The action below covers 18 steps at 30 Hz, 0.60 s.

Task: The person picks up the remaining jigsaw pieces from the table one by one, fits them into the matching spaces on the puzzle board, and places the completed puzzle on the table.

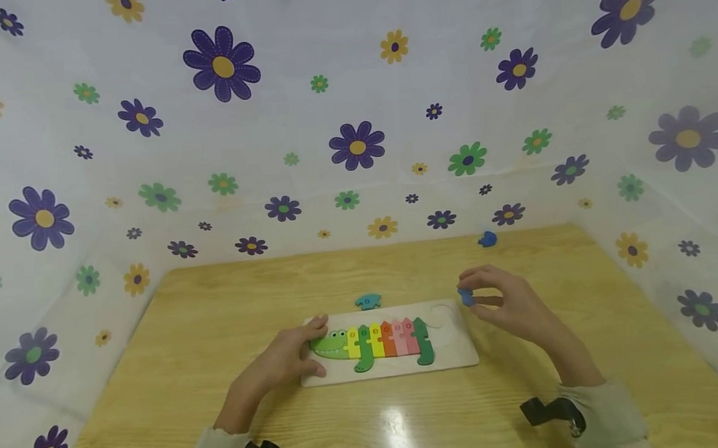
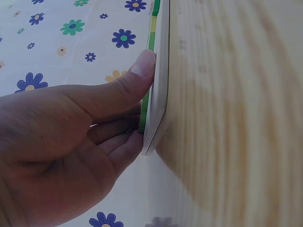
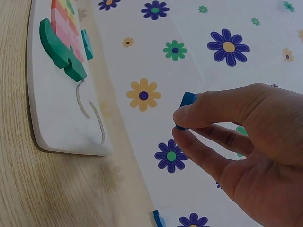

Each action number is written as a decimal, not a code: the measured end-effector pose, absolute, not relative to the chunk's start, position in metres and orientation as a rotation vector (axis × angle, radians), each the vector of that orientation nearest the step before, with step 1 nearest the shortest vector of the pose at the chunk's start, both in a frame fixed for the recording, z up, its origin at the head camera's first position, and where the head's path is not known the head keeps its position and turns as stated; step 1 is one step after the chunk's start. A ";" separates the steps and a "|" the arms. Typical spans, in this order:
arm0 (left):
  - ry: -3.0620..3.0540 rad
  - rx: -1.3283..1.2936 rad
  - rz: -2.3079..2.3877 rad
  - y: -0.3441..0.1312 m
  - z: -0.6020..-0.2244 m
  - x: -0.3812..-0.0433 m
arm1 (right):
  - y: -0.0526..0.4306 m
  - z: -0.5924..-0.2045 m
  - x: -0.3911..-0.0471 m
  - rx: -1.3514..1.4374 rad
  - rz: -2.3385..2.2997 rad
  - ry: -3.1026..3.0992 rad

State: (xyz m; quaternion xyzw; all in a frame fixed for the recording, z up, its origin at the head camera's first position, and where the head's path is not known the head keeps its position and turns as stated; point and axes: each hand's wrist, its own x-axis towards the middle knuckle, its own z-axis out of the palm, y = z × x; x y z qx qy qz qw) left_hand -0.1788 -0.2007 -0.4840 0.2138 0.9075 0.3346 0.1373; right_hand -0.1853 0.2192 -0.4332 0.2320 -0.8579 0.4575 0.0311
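Note:
A pale wooden puzzle board (image 1: 451, 347) bears a crocodile picture of coloured pieces: a green head (image 1: 328, 346), yellow, orange and pink body pieces, and green legs. My left hand (image 1: 283, 353) rests on the board's left end, thumb and fingers spread and touching its top. In the left wrist view the thumb lies over the board's edge (image 2: 160, 90). Right of the board, my right hand (image 1: 509, 301) holds a small blue puzzle piece (image 1: 466, 297) above the table, pinched between thumb and fingertips. A curved outline (image 3: 100, 124) marks the board's bare right end.
A teal piece (image 1: 368, 302) lies on the wooden table (image 1: 219, 323) just behind the board. Another blue piece (image 1: 488, 239) sits near the table's back edge, right of centre. A white flower-print sheet (image 1: 294, 120) surrounds the table at the back and sides.

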 end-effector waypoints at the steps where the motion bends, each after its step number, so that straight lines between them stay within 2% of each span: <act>1: 2.628 0.624 0.967 -0.201 -0.484 -0.178 | 0.219 -0.434 -0.185 0.715 1.406 -2.643; 18: 2.645 0.677 0.944 -0.200 -0.485 -0.180 | 0.222 -0.442 -0.189 0.673 1.383 -2.682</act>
